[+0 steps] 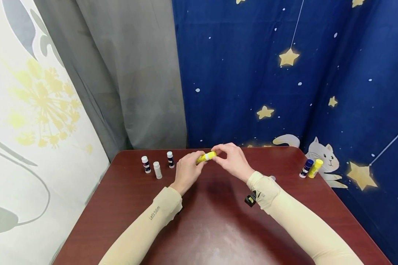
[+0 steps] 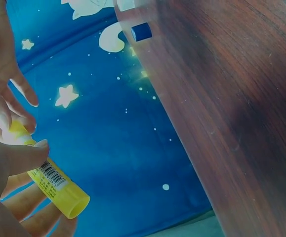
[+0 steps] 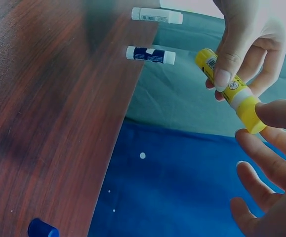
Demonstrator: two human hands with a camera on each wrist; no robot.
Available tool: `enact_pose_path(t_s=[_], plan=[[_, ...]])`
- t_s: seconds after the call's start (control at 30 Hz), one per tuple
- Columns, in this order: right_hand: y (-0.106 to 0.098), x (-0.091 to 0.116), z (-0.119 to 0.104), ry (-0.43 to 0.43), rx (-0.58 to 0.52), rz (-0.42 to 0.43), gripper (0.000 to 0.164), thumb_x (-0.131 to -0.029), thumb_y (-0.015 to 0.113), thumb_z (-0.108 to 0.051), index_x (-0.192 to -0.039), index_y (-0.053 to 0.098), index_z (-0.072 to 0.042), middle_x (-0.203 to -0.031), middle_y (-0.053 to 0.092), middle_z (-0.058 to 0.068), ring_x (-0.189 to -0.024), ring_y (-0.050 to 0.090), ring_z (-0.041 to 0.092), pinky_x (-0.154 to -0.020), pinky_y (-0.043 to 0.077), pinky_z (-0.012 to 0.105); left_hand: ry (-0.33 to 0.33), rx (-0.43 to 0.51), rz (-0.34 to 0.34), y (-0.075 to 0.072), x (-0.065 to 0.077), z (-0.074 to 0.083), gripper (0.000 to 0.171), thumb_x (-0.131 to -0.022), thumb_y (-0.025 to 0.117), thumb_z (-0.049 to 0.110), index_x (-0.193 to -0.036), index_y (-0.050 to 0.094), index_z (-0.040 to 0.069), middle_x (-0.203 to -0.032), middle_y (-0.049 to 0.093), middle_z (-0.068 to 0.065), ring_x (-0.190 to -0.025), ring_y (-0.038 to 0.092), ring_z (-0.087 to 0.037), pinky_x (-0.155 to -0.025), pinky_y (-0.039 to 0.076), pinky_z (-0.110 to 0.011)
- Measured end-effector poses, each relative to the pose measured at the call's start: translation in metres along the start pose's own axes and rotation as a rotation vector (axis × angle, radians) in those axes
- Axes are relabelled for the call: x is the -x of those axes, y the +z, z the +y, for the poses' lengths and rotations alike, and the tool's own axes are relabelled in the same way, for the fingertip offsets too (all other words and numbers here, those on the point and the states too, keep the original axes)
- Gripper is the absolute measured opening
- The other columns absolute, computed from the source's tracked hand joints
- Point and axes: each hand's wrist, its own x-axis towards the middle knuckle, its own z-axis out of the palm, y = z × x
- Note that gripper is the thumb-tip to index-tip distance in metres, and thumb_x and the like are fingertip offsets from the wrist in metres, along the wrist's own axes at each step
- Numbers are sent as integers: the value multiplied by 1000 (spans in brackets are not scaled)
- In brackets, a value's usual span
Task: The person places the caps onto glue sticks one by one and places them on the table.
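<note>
My left hand (image 1: 188,170) grips the body of a yellow glue stick (image 1: 206,157), thumb on one side and fingers on the other. The thumb and a finger of my right hand (image 1: 233,161) pinch its yellow cap (image 3: 250,116). A white band (image 3: 240,98) shows between cap and body. In the left wrist view a barcode label faces the camera near the lower end of the glue stick (image 2: 61,190). Both hands are above the far part of the table, and the other fingers of the right hand are spread.
On the brown table (image 1: 212,228), two navy-and-white glue sticks (image 1: 146,164) and a white one (image 1: 157,170) stand left. A dark blue glue stick (image 1: 306,168) and another yellow one (image 1: 315,168) stand at the right edge. A small blue cylinder (image 2: 141,32) is also on the table.
</note>
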Motion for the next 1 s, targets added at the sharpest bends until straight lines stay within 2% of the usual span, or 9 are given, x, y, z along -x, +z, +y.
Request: enact_pose_path(t_s=[0.3,0.63,0.87,1.0], plan=[[2,1,1,-9,-16,-2,23,-88,81,-21,-110,75,-19,-95,72,-6,-102,60,27,-82,46,42,5,7,-16,-1,1,2,30,-85,83,22,-113,73,16,-104,73,-2,-84,65,-17,-75,57,-37],[1,1,0,-22,-4,11,22,-87,81,-21,-108,75,-18,-94,72,-6,-103,61,26,-86,47,43,23,12,-2,0,1,3,35,-85,84,19,-118,74,12,-108,74,-3,-89,67,-18,-79,57,-36],[4,2,2,-16,8,6,22,-87,81,-22,-108,75,-20,-95,72,-8,-100,58,15,-85,48,41,29,22,-11,0,2,4,33,-84,84,18,-116,75,12,-106,74,-3,-88,67,-18,-79,57,-37],[5,3,3,-21,4,8,22,-88,81,-23,-109,75,-19,-95,72,-7,-99,57,14,-84,47,40,38,28,-5,0,2,4,33,-83,85,16,-115,75,12,-105,74,-3,-87,67,-18,-78,57,-37]])
